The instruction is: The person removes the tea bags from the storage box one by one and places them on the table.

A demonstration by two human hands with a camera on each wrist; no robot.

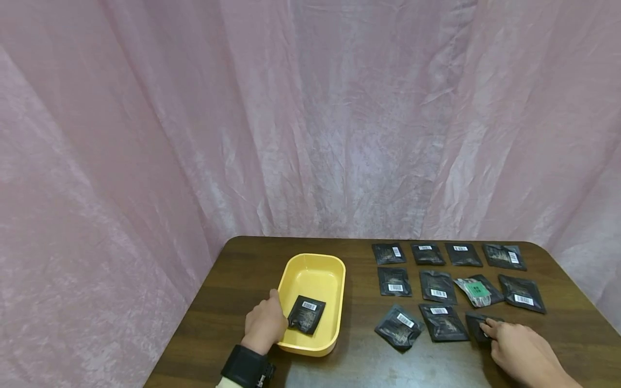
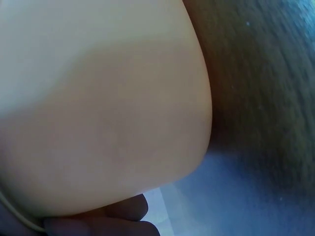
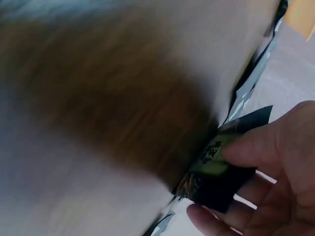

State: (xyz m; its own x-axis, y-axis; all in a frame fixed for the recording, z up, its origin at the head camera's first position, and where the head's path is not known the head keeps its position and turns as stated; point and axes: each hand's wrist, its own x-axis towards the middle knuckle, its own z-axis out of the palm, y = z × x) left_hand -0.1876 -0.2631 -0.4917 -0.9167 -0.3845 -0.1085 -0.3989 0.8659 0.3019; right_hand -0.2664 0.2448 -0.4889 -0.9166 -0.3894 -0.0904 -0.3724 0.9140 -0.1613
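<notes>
Black packet (image 3: 216,172) pinched by right hand (image 1: 521,353).

Your head cam looks down from well back over the whole surface (image 1: 349,355). Left wrist cam sits jammed against the yellow tray (image 2: 98,98); right one hugs the packet (image 3: 216,172). All share that wood.

Left hand (image 1: 264,324) curled — right hand (image 1: 521,353) pinching, fingers bent.
</notes>
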